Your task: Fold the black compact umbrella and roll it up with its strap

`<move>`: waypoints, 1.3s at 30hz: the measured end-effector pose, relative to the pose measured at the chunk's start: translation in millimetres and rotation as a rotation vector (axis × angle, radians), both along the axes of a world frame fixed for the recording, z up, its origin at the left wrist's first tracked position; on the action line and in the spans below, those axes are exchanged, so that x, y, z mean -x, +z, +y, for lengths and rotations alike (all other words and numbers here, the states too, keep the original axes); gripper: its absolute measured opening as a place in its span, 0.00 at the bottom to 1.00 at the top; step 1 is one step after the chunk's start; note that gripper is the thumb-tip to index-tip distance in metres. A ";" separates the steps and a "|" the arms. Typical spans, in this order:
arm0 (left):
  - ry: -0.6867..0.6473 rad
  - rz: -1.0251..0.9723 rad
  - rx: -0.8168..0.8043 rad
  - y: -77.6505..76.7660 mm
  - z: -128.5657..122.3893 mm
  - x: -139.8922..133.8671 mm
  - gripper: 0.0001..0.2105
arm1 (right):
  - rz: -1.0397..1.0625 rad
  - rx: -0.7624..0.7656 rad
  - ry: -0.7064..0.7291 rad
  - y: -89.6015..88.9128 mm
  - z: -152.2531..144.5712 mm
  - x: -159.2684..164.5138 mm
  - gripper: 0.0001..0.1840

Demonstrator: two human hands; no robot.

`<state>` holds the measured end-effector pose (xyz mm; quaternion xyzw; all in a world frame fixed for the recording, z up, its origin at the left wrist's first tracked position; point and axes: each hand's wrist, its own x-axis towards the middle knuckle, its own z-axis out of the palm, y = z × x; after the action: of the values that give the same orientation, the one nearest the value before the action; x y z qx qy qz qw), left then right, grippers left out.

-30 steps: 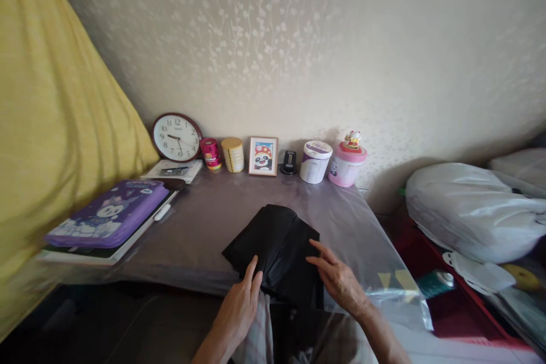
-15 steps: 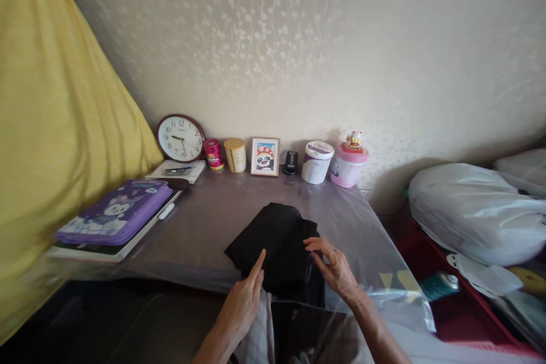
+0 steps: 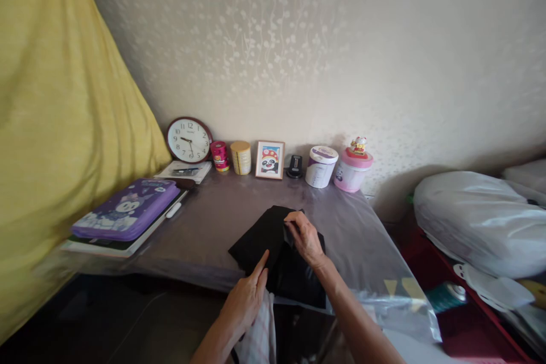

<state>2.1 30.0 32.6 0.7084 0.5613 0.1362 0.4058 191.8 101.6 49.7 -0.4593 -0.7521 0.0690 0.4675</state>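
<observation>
The right hand [image 3: 305, 236] is now reaching in over the middle of the folded black sheet [image 3: 258, 239], whereas half a second ago it was working at the sheet's right side. It is drawing what looks like a loose layer leftward and towards the back edge of the desk [image 3: 209, 222], so the part lying nearest the desk's front edge is showing more of its surface, creased and slightly shiny. Judging by this, the right flap is being turned over or straightened, and the folding is only partly done, since the layers are sitting unevenly. The left hand [image 3: 247, 298] is keeping almost the same place, apparently steadying the sheet.

The right fingers are closing to a narrow pinch, thumb against fingertips, and seem to be holding an edge of the black sheet near its far side. The left index finger is stretching out straight and resting on top of the sheet, with the thumb lying close below it and only a narrow gap showing between; whether those fingers are also gripping a layer I cannot tell, as the rest are curling out of sight.

The sheet itself is lying right at the front edge of the desk, a little right of the middle, well apart from the purple case [image 3: 128, 209] by the left edge and the picture frame [image 3: 270, 160] that is standing along the back edge
</observation>
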 end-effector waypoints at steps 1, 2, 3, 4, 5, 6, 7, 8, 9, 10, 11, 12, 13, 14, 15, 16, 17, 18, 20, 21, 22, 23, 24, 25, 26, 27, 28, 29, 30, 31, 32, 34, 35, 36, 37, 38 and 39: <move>-0.009 -0.043 0.033 1.7 0.7 1.3 0.24 | -0.001 -0.005 0.004 0.3 3.1 3.2 0.08; -0.012 -0.088 0.064 2.7 1.8 2.8 0.24 | -0.002 -0.008 0.006 0.4 6.1 6.5 0.08; -0.009 -0.125 0.090 3.0 3.1 4.2 0.24 | -0.001 -0.011 0.007 0.2 8.9 10.0 0.08; -0.004 -0.151 0.108 2.4 4.5 5.4 0.24 | 0.001 -0.017 0.004 -0.5 11.5 13.7 0.08; 0.001 -0.161 0.115 1.1 6.0 6.4 0.25 | 0.004 -0.023 -0.003 -1.8 14.1 17.7 0.08; -0.001 -0.155 0.112 -0.8 7.4 7.1 0.25 | 0.007 -0.028 -0.011 -3.8 16.5 21.8 0.08; -0.009 -0.138 0.092 -2.9 8.6 7.5 0.24 | 0.009 -0.034 -0.018 -6.5 18.8 26.0 0.08; -0.025 -0.123 0.065 -4.9 9.4 7.7 0.24 | 0.012 -0.037 -0.024 -9.9 20.9 30.1 0.08; -0.044 -0.112 0.034 -6.5 9.9 7.9 0.24 | 0.016 -0.038 -0.029 -13.9 22.9 33.9 0.09; -0.061 -0.104 0.005 -7.3 9.9 8.0 0.23 | 0.020 -0.037 -0.034 -18.1 24.6 37.5 0.09; -0.073 -0.097 -0.021 -7.1 9.5 8.3 0.23 | 0.023 -0.037 -0.039 -22.3 26.1 40.5 0.10; -0.079 -0.093 -0.032 -5.9 8.8 8.7 0.23 | 0.026 -0.037 -0.045 -26.2 27.4 43.1 0.10; -0.074 -0.097 -0.025 -3.8 7.8 9.3 0.23 | 0.029 -0.036 -0.051 -29.6 28.5 45.1 0.11; -0.069 -0.109 0.000 -1.2 6.7 10.0 0.23 | 0.030 -0.036 -0.058 -32.2 29.4 46.8 0.11; -0.066 -0.128 0.031 1.6 5.5 10.6 0.24 | 0.028 -0.036 -0.064 -33.9 30.0 48.1 0.11; -0.064 -0.149 0.063 4.0 4.4 11.0 0.25 | 0.022 -0.035 -0.071 -34.9 30.5 49.2 0.11; -0.057 -0.166 0.090 5.5 3.6 10.8 0.27 | 0.012 -0.031 -0.079 -35.2 30.9 50.1 0.11; -0.043 -0.167 0.102 5.7 3.0 10.2 0.28 | -0.002 -0.027 -0.086 -35.0 31.3 51.1 0.11; 0.004 -0.124 0.079 2.3 2.8 7.2 0.28 | -0.044 -0.019 -0.088 -33.8 32.2 53.1 0.11; 0.034 -0.091 0.054 -1.0 3.2 5.2 0.27 | -0.067 -0.016 -0.085 -33.2 32.9 54.1 0.11; 0.053 -0.070 0.035 -4.8 3.8 3.1 0.26 | -0.090 -0.012 -0.080 -32.5 33.5 55.1 0.11; 0.066 -0.053 0.020 -8.6 4.5 1.4 0.25 | -0.112 -0.007 -0.075 -31.7 34.0 55.8 0.10; 0.073 -0.043 0.005 -12.0 5.3 0.0 0.24 | -0.128 -0.001 -0.070 -30.7 34.0 56.2 0.10; 0.077 -0.038 -0.008 -14.8 6.0 -0.7 0.23 | -0.138 0.006 -0.069 -29.5 33.3 56.1 0.10; 0.082 -0.033 -0.023 -16.8 6.6 -0.9 0.23 | -0.138 0.011 -0.069 -28.0 31.5 55.3 0.09; 0.084 -0.030 -0.037 -18.1 7.1 -0.6 0.23 | -0.128 0.011 -0.071 -26.3 28.4 53.7 0.09; 0.085 -0.027 -0.050 -19.0 7.4 0.1 0.22 | -0.112 0.009 -0.071 -24.6 23.9 51.4 0.09; 0.087 -0.023 -0.058 -19.7 7.6 1.0 0.22 | -0.096 0.004 -0.065 -23.1 18.2 48.3 0.09; 0.088 -0.018 -0.062 -20.2 7.8 1.8 0.22 | -0.088 -0.001 -0.052 -22.0 11.6 44.6 0.09; 0.090 -0.010 -0.063 -20.9 7.9 2.4 0.22 | -0.091 -0.005 -0.034 -21.7 4.7 40.5 0.09; 0.092 -0.002 -0.063 -21.7 8.0 2.8 0.22 | -0.107 -0.007 -0.007 -22.2 -1.7 36.3 0.09; 0.098 0.021 -0.063 -23.3 8.2 2.6 0.22 | -0.165 -0.010 0.051 -26.1 -10.5 27.8 0.09; 0.104 0.034 -0.063 -23.8 8.1 2.1 0.22 | -0.197 -0.014 0.069 -29.2 -11.6 23.8 0.09; 0.113 0.049 -0.057 -24.0 7.8 1.3 0.23 | -0.226 -0.020 0.075 -33.0 -10.2 19.7 0.10; 0.125 0.061 -0.047 -23.6 7.2 0.3 0.24 | -0.251 -0.027 0.066 -37.1 -6.3 15.7 0.11; 0.142 0.069 -0.037 -22.7 6.5 -0.8 0.25 | -0.272 -0.033 0.043 -41.4 0.0 11.4 0.11; 0.162 0.073 -0.030 -21.4 5.7 -1.8 0.27 | -0.287 -0.037 0.008 -45.5 8.1 6.9 0.12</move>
<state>3.9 35.7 11.2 0.6712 0.6289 0.1513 0.3620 184.9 109.7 4.1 -0.4528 -0.8142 -0.0093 0.3631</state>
